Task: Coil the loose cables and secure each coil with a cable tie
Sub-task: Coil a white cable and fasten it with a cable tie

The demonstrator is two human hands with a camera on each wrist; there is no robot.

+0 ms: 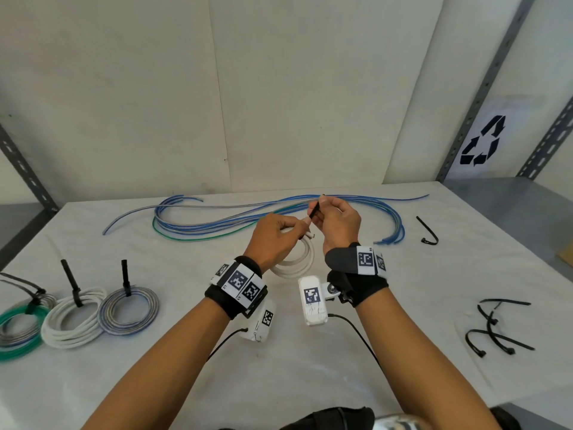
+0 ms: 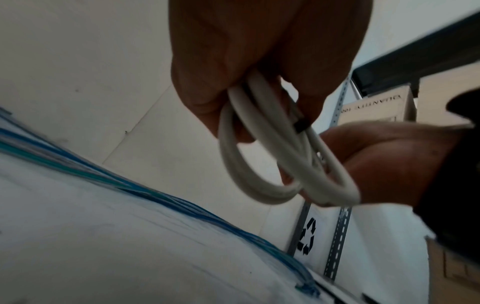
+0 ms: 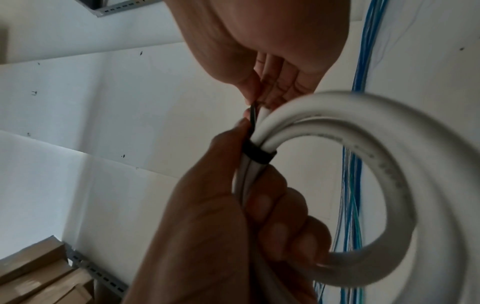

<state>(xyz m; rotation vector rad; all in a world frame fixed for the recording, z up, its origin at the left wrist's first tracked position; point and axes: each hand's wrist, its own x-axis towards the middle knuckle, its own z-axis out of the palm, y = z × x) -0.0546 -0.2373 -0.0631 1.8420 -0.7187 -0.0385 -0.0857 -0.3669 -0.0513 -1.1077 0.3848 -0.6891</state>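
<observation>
- Above the middle of the white-covered table: a coil of thick white round cable, lifted clear of the surface between both hands.
- Left hand: grip clenched around the bundled strands of the white coil, fingers wrapped through the loop, as seen in the right wrist view.
- Around those strands, just above the left fingers: a thin black plastic cable tie, looped about the bundle.
- Right hand: grip pinching the free tail of that black tie between thumb and fingertips, tail rising from the coil.
- Behind the hands, along the far side of the table: loose long cables in blue, grey and green, lying uncoiled in sweeping curves.
- At the left edge: three tied coils side by side – green-and-grey, white, blue-grey – each with a black tie tail standing up.
- At the right: four spare black ties in a loose heap; one more black tie apart, nearer the loose cables.
</observation>
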